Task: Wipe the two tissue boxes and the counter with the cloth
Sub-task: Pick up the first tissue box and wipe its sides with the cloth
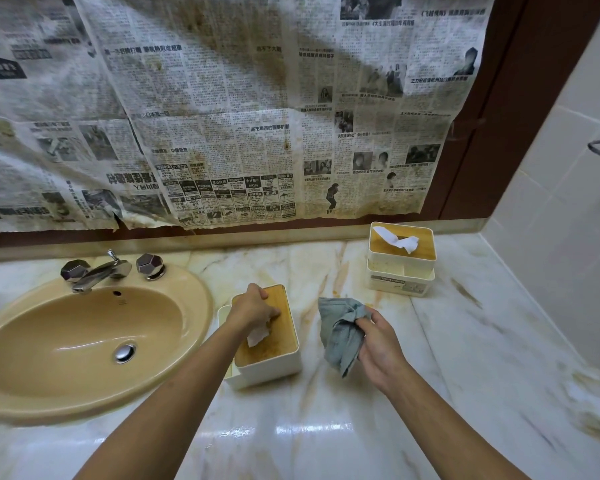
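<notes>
Left hand (253, 308) on the lid of the near tissue box (271, 365), just right of the sink (66, 341). Fingers curled; I can't tell if they're gripping anything. Right hand (378, 344) farther right of the sink, fist clenched around the bunched cloth (340, 330). Second tissue box (400, 268) on the counter (326, 427), farthest right of the sink.

Blue-grey cloth (342, 332), tan sink (194, 306)

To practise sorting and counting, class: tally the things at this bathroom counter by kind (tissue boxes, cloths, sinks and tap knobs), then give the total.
Tissue box: 2
Cloth: 1
Sink: 1
Tap knob: 2
Total: 6
</notes>
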The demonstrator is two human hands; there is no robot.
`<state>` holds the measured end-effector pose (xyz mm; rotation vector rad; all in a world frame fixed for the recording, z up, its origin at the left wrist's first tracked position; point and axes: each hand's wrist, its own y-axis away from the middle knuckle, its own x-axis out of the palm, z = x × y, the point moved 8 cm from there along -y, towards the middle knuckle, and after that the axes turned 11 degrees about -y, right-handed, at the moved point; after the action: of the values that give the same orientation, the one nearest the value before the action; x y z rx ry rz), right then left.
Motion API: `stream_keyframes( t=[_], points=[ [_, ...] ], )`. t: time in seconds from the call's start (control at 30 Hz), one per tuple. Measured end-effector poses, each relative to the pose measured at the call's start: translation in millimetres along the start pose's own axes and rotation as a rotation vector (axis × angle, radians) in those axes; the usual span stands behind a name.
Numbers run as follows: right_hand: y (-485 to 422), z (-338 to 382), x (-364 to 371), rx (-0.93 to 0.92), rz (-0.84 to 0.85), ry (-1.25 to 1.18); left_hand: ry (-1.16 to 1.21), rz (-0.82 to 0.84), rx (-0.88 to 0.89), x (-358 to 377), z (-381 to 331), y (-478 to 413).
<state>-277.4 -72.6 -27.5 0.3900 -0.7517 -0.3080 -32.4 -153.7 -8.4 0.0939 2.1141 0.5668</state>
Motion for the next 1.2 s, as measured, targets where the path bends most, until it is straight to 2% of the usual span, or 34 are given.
stream_keyframes(
  t=[0.1,0.23,0.33,0.47,0.53,0.6,0.67,0.73,0.8,0.87,0.9,0.97,1.13,1.2],
  points=[
    [9.2,3.3,6.2,-0.040,0.000,-0.040,0.063,-0.019,0.025,-13.2,1.8,-1.4],
    [25.5,-1.1,29.5,-0.153,0.057,-0.005,0.362,0.108,0.090,-23.6,-3.6,1.0],
    [47.4,0.3,58.1,-0.347,0.201,0.254,0.489,0.240,0.130,-23.4,-9.7,3.7],
    [80.5,-17.5,98.6,-0.600,0.598,0.733,0.560,0.388,0.235,-14.4,-23.9,12.9],
    [85.1,-27.1,106.2,-0.790,0.725,1.006,0.592,0.456,0.278,-8.5,-28.5,18.2],
    [73.1,-26.8,105.2,-0.897,0.719,1.159,0.598,0.492,0.297,-5.5,-30.3,23.0],
    [49.6,-17.7,100.8,-0.933,0.629,1.222,0.592,0.518,0.311,-3.0,-31.0,26.6],
    [23.6,-1.8,97.5,-0.875,0.505,1.167,0.594,0.540,0.306,-1.0,-32.0,29.9],
    [6.4,13.6,95.3,-0.726,0.372,1.008,0.610,0.537,0.292,1.1,-32.3,29.2],
    [6.1,18.7,96.4,-0.662,0.298,0.949,0.646,0.527,0.286,1.5,-34.4,28.6],
    [12.0,16.4,99.4,-0.683,0.310,0.974,0.661,0.535,0.292,2.4,-36.1,29.4],
    [38.2,4.2,106.9,-0.862,0.423,1.096,0.679,0.539,0.310,2.8,-35.6,25.3],
    [94.5,-51.5,96.6,-1.311,0.887,1.460,0.623,0.521,0.327,2.0,-37.4,23.9],
    [86.2,-46.9,92.6,-1.398,0.842,1.553,0.623,0.517,0.343,1.9,-39.8,23.5]
  ],
)
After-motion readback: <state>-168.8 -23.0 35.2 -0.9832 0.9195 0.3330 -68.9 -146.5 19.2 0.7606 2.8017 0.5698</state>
